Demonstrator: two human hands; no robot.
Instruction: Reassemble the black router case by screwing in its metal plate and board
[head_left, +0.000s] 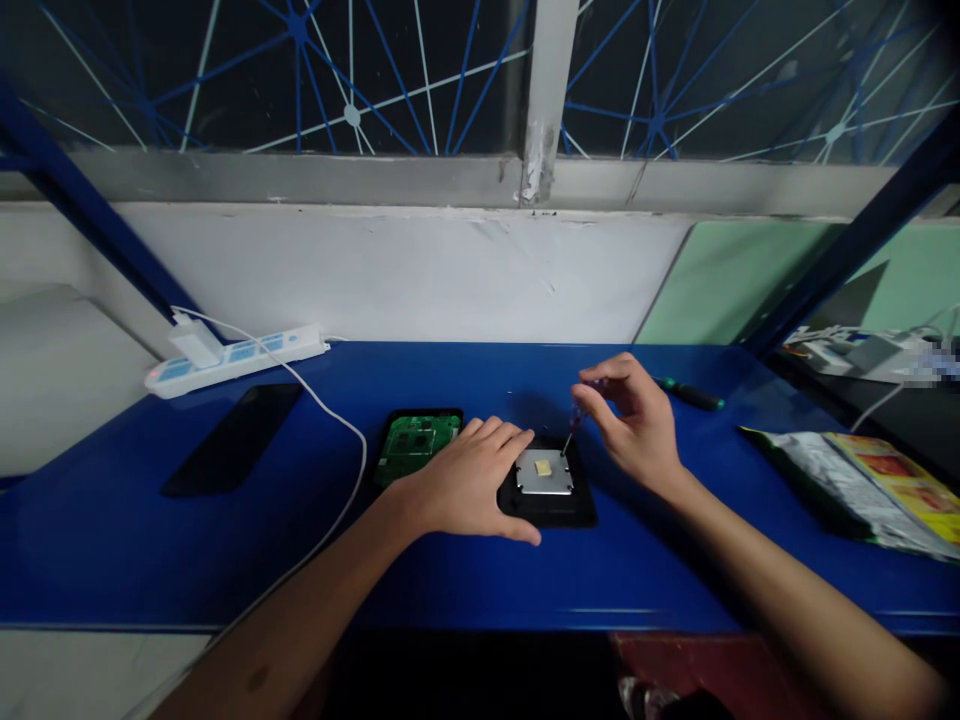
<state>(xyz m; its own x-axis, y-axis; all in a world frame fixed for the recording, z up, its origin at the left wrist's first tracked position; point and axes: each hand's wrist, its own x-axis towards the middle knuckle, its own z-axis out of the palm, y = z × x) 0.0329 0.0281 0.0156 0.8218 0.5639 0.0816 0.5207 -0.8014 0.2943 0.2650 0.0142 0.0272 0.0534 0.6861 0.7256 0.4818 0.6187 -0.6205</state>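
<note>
A small black device case (559,510) lies on the blue table (225,560), holding a silver metal plate (545,472) with a yellowish pad in its middle. My left hand (471,480) lies flat with fingers stretched over the case's left side, steadying it. My right hand (636,420) pinches a small screwdriver (570,432) whose tip meets the plate's far right corner. Left of my left hand sits another black shell with a green circuit board (417,440) in it.
A white power strip (240,360) with a plugged charger and white cable (337,420) stands at the back left. A dark phone (232,440) lies near it. A green-handled screwdriver (694,396) rests behind my right hand. Foil packets (862,485) lie at the right.
</note>
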